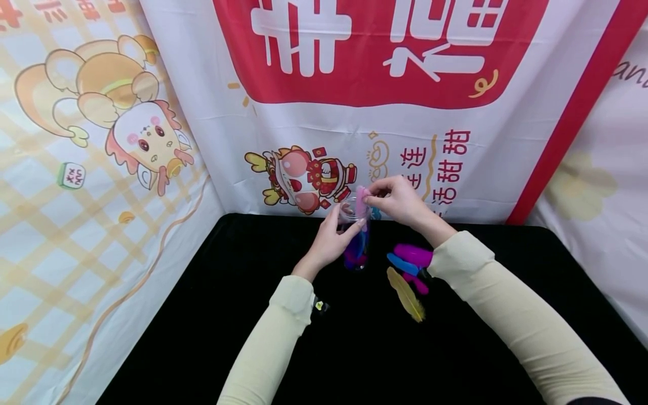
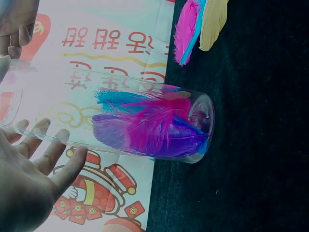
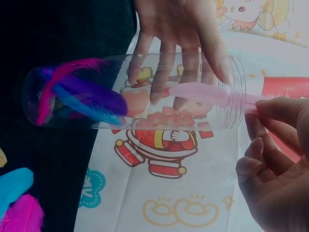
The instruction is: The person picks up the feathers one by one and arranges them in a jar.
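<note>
A clear plastic jar (image 3: 235, 116) stands near the back edge of the black table, its open mouth upward. My left hand (image 1: 326, 242) holds it near the top, thumb on one side and fingers spread along the other. Between thumb and fingertips, my right hand (image 1: 397, 199) pinches a pale pink feather (image 3: 198, 93) by its end at the mouth. Most of that feather hangs inside the upper jar. Lower down lie a purple feather (image 2: 169, 140), a blue feather (image 3: 79, 106) and a magenta feather (image 3: 53, 87), partly overlapping.
Right of the jar, beside the right sleeve, lie a magenta feather (image 1: 412, 254), a blue feather (image 1: 402, 264) and a yellow-brown feather (image 1: 405, 295). The black table (image 1: 228, 315) meets a printed cloth backdrop (image 1: 233, 157) just behind the jar.
</note>
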The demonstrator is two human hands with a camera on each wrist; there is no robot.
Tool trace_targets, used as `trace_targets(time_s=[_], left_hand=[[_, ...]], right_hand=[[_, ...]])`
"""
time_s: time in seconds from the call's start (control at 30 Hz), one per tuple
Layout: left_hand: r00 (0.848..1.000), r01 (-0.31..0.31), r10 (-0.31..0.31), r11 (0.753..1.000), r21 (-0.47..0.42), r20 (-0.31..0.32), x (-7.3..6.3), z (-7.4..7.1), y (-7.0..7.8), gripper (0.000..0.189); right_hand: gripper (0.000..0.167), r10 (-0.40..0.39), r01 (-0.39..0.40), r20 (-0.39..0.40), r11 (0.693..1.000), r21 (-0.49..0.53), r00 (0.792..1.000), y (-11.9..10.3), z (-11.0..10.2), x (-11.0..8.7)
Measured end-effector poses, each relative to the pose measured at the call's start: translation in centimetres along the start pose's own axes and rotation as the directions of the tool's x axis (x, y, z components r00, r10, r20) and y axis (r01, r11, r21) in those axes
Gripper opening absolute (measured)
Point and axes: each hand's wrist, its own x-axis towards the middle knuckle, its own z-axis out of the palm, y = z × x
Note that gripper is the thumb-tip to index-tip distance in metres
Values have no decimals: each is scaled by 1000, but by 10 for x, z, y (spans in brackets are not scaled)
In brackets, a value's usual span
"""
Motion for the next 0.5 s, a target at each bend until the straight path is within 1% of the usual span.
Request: trace_targets(time_s=[0.13,0.3,0.4,0.5], left_hand=[[1000,-9,9,1000,1,-7,0,0,1,76],[1000,-18,19,1000,10,-22,0,1,3,72],[1000,-23,23,1000,1,-20,0,1,2,69],[1000,-20,20,1000,-6,-15,-1,2,2,70]], right_hand=[[13,-8,8,1,1000,-3,1000,-1,1,0],[12,7,-7,4,1000,-22,1000,-1,3,2],[12,3,-3,0,1000,-29,1000,0,6,3],[14,7,-7,1,1000,-30,1000,2,9,4]])
